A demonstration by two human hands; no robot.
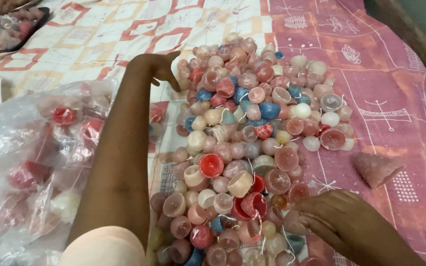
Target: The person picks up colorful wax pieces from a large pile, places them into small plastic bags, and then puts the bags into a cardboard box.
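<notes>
Pink, red, blue, cream candles (252, 148); pink patterned cloth (395, 98)

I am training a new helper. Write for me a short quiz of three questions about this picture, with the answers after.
1. True or false: the left hand touches the far left edge of the pile of small candles.
2. Which colour is rarest in the pile: A) pink, B) blue, C) green?
3. Fill in: to the left of the pile lie clear plastic ____ with more candles inside.

Key: 1. True. 2. C; no green candle is visible. 3. Bags. Extra note: the right hand rests at the near right edge, and a pink cone-shaped candle lies apart on the patterned cloth.
</notes>
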